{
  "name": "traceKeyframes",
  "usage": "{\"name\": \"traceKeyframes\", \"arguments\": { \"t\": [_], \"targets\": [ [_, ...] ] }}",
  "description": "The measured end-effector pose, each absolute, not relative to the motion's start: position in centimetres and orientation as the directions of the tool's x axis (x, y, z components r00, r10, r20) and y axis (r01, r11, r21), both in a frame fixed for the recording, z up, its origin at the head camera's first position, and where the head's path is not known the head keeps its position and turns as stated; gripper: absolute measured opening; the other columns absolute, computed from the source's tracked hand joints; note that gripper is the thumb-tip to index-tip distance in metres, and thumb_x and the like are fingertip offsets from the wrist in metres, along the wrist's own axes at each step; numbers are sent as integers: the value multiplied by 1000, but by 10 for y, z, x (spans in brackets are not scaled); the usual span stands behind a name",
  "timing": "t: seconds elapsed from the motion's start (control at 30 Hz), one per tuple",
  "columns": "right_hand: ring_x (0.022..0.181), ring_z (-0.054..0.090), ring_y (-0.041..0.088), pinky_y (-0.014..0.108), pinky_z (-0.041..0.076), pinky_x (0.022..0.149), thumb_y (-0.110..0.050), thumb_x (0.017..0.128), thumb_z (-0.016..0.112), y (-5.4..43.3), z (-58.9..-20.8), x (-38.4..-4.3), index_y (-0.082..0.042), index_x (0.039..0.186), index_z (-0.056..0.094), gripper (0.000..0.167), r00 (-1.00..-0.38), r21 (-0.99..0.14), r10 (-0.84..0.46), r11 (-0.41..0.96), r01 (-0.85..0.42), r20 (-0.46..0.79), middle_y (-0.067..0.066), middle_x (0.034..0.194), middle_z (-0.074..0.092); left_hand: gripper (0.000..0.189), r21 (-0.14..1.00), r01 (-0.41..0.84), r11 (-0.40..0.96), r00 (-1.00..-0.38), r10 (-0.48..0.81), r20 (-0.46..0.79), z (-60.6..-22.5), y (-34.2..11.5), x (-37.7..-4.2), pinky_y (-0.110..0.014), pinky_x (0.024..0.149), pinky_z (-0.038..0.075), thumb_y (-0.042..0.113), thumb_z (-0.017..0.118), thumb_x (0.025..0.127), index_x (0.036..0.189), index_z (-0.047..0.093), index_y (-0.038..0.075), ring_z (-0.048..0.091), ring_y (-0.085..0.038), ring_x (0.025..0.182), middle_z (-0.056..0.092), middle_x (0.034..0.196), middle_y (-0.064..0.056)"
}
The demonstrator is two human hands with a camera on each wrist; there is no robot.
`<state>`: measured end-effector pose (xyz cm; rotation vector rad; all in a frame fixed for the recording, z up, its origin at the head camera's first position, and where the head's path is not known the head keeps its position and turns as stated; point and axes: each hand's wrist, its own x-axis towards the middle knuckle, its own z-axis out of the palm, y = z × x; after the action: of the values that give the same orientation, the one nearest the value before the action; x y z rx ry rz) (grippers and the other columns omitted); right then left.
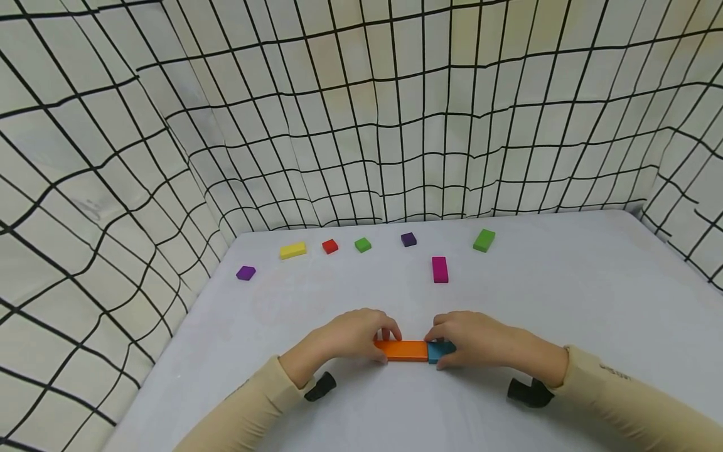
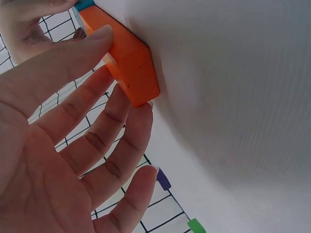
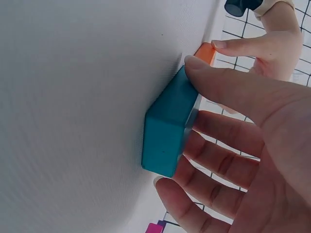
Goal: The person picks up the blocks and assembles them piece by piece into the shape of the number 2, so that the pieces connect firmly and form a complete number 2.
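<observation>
An orange block (image 1: 408, 351) lies lengthwise on the white table, end to end with a teal block (image 1: 439, 351) on its right. My left hand (image 1: 357, 336) grips the orange block near its left end, thumb on the near side and fingers on the far side. With thumb and fingers, my right hand (image 1: 477, 339) holds the teal block, covering its right part in the head view. The left wrist view shows the orange block's free end (image 2: 141, 77) past the fingertips; the right wrist view shows the teal block's free end (image 3: 163, 145).
Farther back on the table (image 1: 536, 270) lie a magenta block (image 1: 440, 270), a large green block (image 1: 484, 240), a dark purple block (image 1: 408, 239), a small green block (image 1: 363, 245), a red block (image 1: 330, 246), a yellow block (image 1: 293, 250) and a purple block (image 1: 245, 273). Black netting (image 1: 395, 125) borders the table.
</observation>
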<state>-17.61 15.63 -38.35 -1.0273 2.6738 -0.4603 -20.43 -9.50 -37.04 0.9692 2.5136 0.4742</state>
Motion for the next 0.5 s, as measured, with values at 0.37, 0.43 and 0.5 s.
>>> {"name": "traceKeyframes", "arguments": {
  "t": [0.37, 0.43, 0.5],
  "targets": [
    [79, 55, 6, 21, 53, 76, -27, 78, 91, 154, -382, -185, -9, 110, 79, 38, -697, -393, -705, 681, -618, -127, -10, 89, 63, 31, 437, 560, 704, -675, 694, -251, -371, -92, -205, -28, 81, 51, 18, 87, 84, 112, 75, 18, 58, -11, 91, 66, 95, 9],
    [79, 55, 6, 21, 53, 76, -26, 78, 91, 155, -382, -186, -8, 110, 79, 38, -692, -390, -711, 677, -625, -125, -10, 88, 63, 31, 438, 559, 704, -675, 693, -253, -371, -92, -205, -28, 81, 51, 18, 87, 84, 112, 75, 18, 58, -11, 91, 66, 95, 9],
    [78, 55, 6, 21, 53, 76, -26, 78, 92, 155, -382, -187, -8, 110, 79, 39, -688, -391, -716, 671, -630, -120, -10, 88, 63, 31, 439, 560, 703, -674, 694, -253, -371, -91, -205, -28, 80, 51, 18, 87, 84, 112, 75, 18, 58, -11, 90, 66, 95, 9]
  ]
}}
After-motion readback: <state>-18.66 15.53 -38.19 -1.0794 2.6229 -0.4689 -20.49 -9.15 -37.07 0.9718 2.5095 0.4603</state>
